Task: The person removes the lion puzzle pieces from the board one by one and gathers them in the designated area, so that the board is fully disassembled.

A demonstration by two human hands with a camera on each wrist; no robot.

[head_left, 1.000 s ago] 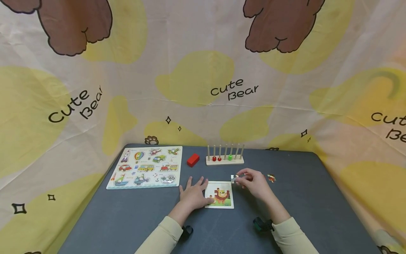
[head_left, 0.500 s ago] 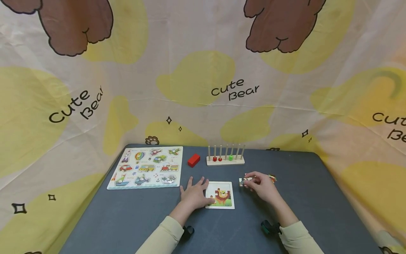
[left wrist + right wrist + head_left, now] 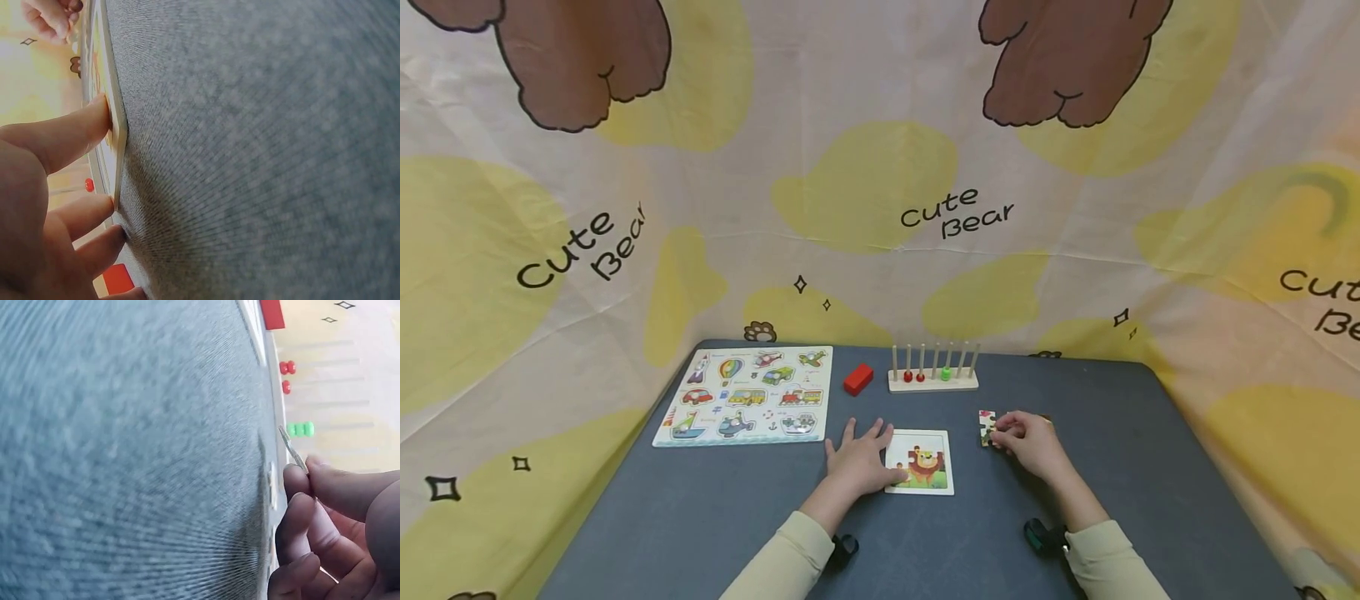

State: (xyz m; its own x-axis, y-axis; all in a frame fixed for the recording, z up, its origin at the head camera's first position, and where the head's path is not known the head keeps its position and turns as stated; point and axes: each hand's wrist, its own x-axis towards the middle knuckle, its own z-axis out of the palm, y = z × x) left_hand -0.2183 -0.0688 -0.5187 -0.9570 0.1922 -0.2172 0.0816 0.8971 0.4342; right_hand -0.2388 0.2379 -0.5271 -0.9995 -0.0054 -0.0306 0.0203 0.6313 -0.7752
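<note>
A small square jigsaw [image 3: 919,433] with a white frame lies flat, its picture of a lion partly filled in. My left hand [image 3: 857,463] rests at its left side with fingers spread. In the left wrist view the thumb [image 3: 97,119] lies on the frame and the index fingertip touches its edge. My right hand [image 3: 1036,443], to the right of the frame, pinches a jigsaw piece [image 3: 291,449] between thumb and index finger, above the table. From the head that piece [image 3: 987,427] looks white with small coloured patches. Other small pieces [image 3: 272,485] lie beneath the right hand, mostly hidden.
A vehicle picture board [image 3: 741,396] lies at the back left. Beside it is a red block [image 3: 858,379]. A wooden peg stand [image 3: 932,382] with red and green beads stands at the back, on the dark table [image 3: 917,550] before a bear-print curtain.
My right hand has moved right, away from the frame, with the piece in its fingers; the piece has turned to stand lengthwise. The left hand and frame have stayed put.
</note>
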